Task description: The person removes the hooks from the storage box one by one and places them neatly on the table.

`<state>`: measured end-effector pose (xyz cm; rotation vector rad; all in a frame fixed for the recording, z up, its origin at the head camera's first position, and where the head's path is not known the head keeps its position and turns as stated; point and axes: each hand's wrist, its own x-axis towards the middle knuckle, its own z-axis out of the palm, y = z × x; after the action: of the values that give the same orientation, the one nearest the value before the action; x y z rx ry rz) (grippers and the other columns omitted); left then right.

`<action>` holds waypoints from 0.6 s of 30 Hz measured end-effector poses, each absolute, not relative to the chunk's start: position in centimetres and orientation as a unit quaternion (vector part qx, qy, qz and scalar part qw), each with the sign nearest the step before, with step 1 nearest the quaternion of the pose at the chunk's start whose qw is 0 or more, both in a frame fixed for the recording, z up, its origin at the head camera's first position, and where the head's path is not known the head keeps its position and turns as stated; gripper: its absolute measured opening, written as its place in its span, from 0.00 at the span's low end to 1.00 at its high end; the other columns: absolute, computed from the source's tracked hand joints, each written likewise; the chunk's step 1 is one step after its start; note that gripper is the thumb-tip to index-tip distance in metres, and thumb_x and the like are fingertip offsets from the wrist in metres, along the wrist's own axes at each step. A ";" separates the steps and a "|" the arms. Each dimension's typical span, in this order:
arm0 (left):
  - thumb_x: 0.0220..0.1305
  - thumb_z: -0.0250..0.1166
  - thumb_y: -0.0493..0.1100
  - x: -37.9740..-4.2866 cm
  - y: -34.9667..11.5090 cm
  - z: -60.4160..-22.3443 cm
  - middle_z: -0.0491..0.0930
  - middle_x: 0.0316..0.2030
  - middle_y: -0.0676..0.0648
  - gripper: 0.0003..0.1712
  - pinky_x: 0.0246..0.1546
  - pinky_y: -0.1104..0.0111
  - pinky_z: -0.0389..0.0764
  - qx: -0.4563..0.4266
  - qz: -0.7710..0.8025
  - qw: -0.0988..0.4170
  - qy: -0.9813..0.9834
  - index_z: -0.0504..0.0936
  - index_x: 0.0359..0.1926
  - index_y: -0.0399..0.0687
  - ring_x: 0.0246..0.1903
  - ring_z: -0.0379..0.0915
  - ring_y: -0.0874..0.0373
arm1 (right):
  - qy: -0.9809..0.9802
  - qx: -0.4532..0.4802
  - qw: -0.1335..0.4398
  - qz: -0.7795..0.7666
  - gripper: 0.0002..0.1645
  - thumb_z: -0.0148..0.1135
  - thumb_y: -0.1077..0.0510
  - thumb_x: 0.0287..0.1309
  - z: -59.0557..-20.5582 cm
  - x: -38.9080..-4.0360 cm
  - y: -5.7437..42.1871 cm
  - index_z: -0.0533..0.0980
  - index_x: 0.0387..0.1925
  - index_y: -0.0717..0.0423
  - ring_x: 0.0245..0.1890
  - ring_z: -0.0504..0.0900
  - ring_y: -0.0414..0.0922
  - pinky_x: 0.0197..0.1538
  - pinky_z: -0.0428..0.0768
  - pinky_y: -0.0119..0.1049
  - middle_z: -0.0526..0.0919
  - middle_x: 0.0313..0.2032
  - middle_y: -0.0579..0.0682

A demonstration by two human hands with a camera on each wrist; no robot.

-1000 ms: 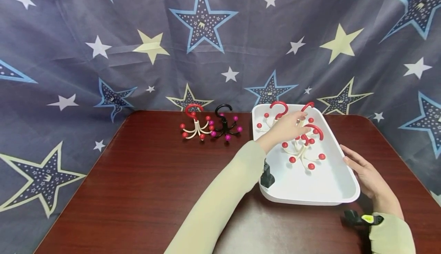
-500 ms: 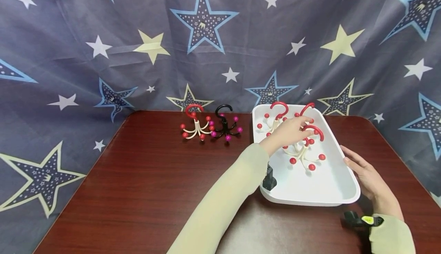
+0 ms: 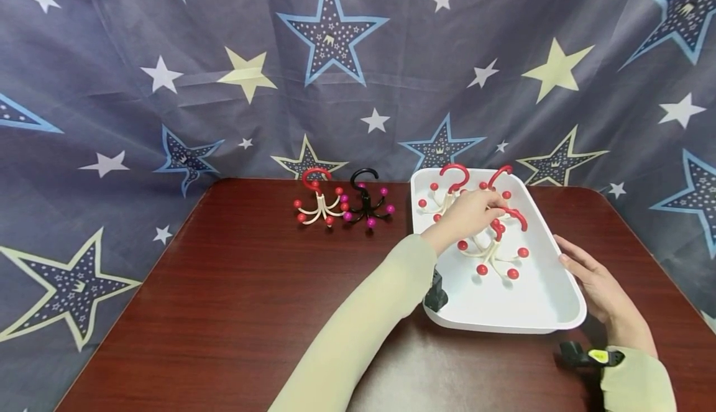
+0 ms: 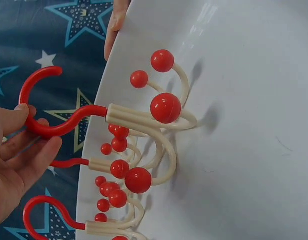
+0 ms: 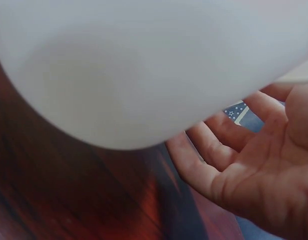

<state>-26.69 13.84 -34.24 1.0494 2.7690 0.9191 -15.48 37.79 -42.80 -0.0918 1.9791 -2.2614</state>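
Note:
My left hand [image 3: 468, 213] pinches the red hook of a small octopus-style hanger [image 3: 492, 250] with cream arms and red ball tips. In the left wrist view, thumb and fingertips grip the bend of its red hook [image 4: 68, 125], with the arms close over the tray floor. The white tray [image 3: 520, 306] holds more hangers of this kind, among them a back-left hanger [image 3: 449, 199], partly hidden by my left hand. At the tray's right rim rests my right hand [image 3: 601, 288], its relaxed fingers against the outer wall; the tray hides some fingertips in the right wrist view.
Outside the tray, at the table's back edge, a cream-and-red hanger [image 3: 321, 204] stands beside a black hanger [image 3: 366, 204] with magenta balls. Behind the dark red-brown table [image 3: 235, 288] hangs a star-patterned curtain [image 3: 224, 120].
My left fingers have closed on the red hook, and the hanger has turned slightly, its front balls shifting right. My right hand has stayed at the rim.

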 end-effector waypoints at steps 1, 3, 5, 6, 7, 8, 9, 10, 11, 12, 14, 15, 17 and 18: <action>0.63 0.57 0.48 -26.6 13.9 -34.2 0.80 0.40 0.61 0.10 0.41 0.84 0.69 0.337 0.299 0.024 0.893 0.81 0.44 0.58 0.37 0.72 0.73 | 0.657 -0.030 0.067 -0.750 0.25 0.43 0.62 0.66 -42.8 -15.5 37.8 0.68 0.59 0.34 0.36 0.81 0.35 0.32 0.80 0.33 0.81 0.40 0.34; 0.63 0.57 0.47 -26.5 13.9 -34.1 0.80 0.40 0.61 0.11 0.39 0.84 0.69 0.337 0.300 0.027 0.892 0.80 0.45 0.58 0.34 0.71 0.72 | 0.659 -0.031 0.067 -0.749 0.25 0.44 0.61 0.66 -42.7 -15.5 37.7 0.67 0.59 0.35 0.36 0.81 0.35 0.32 0.80 0.33 0.81 0.40 0.34; 0.63 0.57 0.47 -26.3 14.0 -33.9 0.80 0.41 0.61 0.11 0.37 0.85 0.68 0.334 0.300 0.031 0.893 0.80 0.46 0.58 0.33 0.70 0.72 | 0.661 -0.029 0.067 -0.747 0.24 0.44 0.61 0.66 -42.6 -15.4 37.7 0.67 0.60 0.35 0.36 0.81 0.35 0.32 0.80 0.33 0.81 0.40 0.34; 0.63 0.58 0.47 -26.2 14.0 -33.8 0.80 0.41 0.61 0.11 0.37 0.85 0.68 0.331 0.301 0.034 0.894 0.79 0.46 0.58 0.33 0.70 0.72 | 0.662 -0.027 0.067 -0.746 0.24 0.44 0.60 0.66 -42.6 -15.4 37.7 0.67 0.60 0.35 0.36 0.81 0.35 0.32 0.80 0.33 0.81 0.40 0.34; 0.63 0.58 0.46 -26.1 14.1 -33.7 0.79 0.41 0.61 0.12 0.38 0.85 0.68 0.330 0.301 0.034 0.894 0.79 0.46 0.57 0.33 0.70 0.71 | 0.663 -0.027 0.067 -0.745 0.24 0.44 0.60 0.66 -42.6 -15.4 37.7 0.67 0.60 0.35 0.36 0.81 0.35 0.32 0.80 0.33 0.81 0.40 0.34; 0.63 0.58 0.46 -26.0 14.1 -33.7 0.79 0.42 0.61 0.12 0.39 0.85 0.68 0.329 0.301 0.030 0.895 0.79 0.46 0.58 0.34 0.70 0.72 | 0.663 -0.025 0.068 -0.745 0.24 0.44 0.60 0.66 -42.6 -15.3 37.7 0.67 0.60 0.35 0.35 0.81 0.35 0.32 0.80 0.33 0.81 0.40 0.34; 0.63 0.58 0.47 -25.9 14.1 -33.6 0.80 0.42 0.61 0.11 0.41 0.85 0.68 0.329 0.300 0.025 0.895 0.79 0.46 0.58 0.36 0.71 0.72 | 0.661 -0.025 0.070 -0.747 0.24 0.44 0.60 0.66 -42.6 -15.3 37.8 0.67 0.60 0.35 0.35 0.81 0.35 0.32 0.80 0.33 0.81 0.40 0.34; 0.63 0.58 0.47 -25.8 14.0 -33.5 0.79 0.42 0.61 0.11 0.42 0.84 0.69 0.328 0.300 0.020 0.896 0.79 0.46 0.59 0.37 0.72 0.72 | 0.660 -0.023 0.071 -0.748 0.24 0.44 0.60 0.66 -42.6 -15.3 37.8 0.67 0.59 0.35 0.35 0.81 0.35 0.32 0.80 0.32 0.81 0.40 0.34; 0.63 0.57 0.47 -25.8 13.9 -33.3 0.80 0.42 0.61 0.11 0.43 0.84 0.69 0.330 0.299 0.010 0.895 0.79 0.46 0.59 0.39 0.72 0.72 | 0.658 -0.023 0.071 -0.749 0.24 0.44 0.60 0.66 -42.7 -15.3 37.8 0.67 0.59 0.34 0.35 0.81 0.35 0.32 0.80 0.32 0.81 0.40 0.34; 0.63 0.57 0.48 -25.7 13.7 -33.2 0.80 0.43 0.61 0.11 0.44 0.84 0.69 0.331 0.299 0.001 0.895 0.80 0.46 0.59 0.40 0.72 0.72 | 0.657 -0.022 0.071 -0.750 0.24 0.44 0.61 0.66 -42.7 -15.4 37.8 0.67 0.59 0.34 0.35 0.81 0.35 0.32 0.80 0.33 0.81 0.40 0.34; 0.63 0.57 0.48 -25.6 13.2 -32.8 0.80 0.43 0.62 0.12 0.44 0.84 0.68 0.336 0.304 -0.018 0.891 0.80 0.46 0.59 0.42 0.73 0.72 | 0.655 -0.019 0.070 -0.752 0.24 0.43 0.61 0.66 -42.7 -15.4 37.8 0.68 0.58 0.33 0.35 0.81 0.34 0.32 0.80 0.32 0.81 0.39 0.34; 0.63 0.57 0.48 -25.5 12.9 -32.4 0.80 0.43 0.62 0.11 0.43 0.84 0.68 0.339 0.308 -0.024 0.889 0.80 0.46 0.59 0.41 0.73 0.72 | 0.655 -0.018 0.069 -0.752 0.24 0.43 0.61 0.66 -42.7 -15.4 37.7 0.68 0.58 0.33 0.35 0.81 0.34 0.32 0.80 0.32 0.81 0.39 0.34; 0.62 0.58 0.48 -25.5 12.2 -32.0 0.81 0.41 0.61 0.11 0.41 0.85 0.68 0.345 0.325 -0.034 0.880 0.81 0.45 0.58 0.38 0.73 0.72 | 0.657 -0.016 0.068 -0.751 0.24 0.44 0.61 0.66 -42.7 -15.4 37.7 0.68 0.58 0.33 0.35 0.81 0.34 0.32 0.80 0.32 0.81 0.39 0.34; 0.62 0.58 0.47 -25.5 11.9 -31.8 0.81 0.40 0.61 0.11 0.39 0.85 0.68 0.347 0.334 -0.039 0.875 0.81 0.44 0.57 0.36 0.72 0.72 | 0.657 -0.017 0.068 -0.751 0.24 0.44 0.61 0.66 -42.6 -15.4 37.7 0.68 0.58 0.33 0.35 0.81 0.34 0.32 0.80 0.32 0.81 0.39 0.34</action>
<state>-25.46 11.86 -31.77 1.1190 2.8207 1.0770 -15.41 37.67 -42.64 -0.0502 1.9794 -2.2620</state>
